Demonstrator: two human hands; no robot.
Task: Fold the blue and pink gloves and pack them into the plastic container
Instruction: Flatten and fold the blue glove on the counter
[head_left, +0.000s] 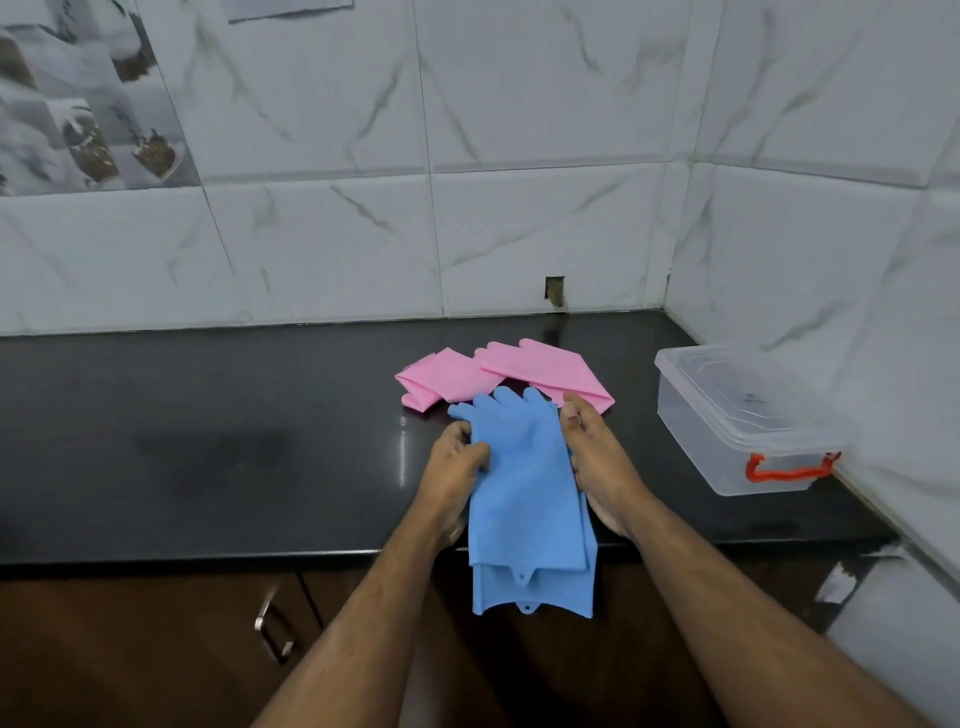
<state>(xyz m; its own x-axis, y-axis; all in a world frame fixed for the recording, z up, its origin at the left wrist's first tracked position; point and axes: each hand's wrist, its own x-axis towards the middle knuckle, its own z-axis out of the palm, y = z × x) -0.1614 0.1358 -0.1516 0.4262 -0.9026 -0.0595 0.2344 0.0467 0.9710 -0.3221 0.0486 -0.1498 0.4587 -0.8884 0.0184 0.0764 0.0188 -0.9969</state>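
The blue gloves (524, 483) were laid one on top of the other, squarely between the two hands, with the long axis running straight away from the person: fingers toward the wall, cuffs draped off the front edge of the dark counter (208, 441). The left hand (457, 462) was seen gripping the left edge just below the glove fingers, its own fingers curled over the silicone. The right hand (597, 457) was pressed along the right edge with fingers fairly straight; whether the thumb was pinching underneath could not be told. Neither hand was nearer, since the stack was flanked evenly, so a fold along that axis, cuffs brought up to fingers, was judged the likely next call. The pink gloves (498, 371) were left just behind, untouched by either hand. The plastic container (737, 421) was parked well to the right, lid on, nearer the right hand.
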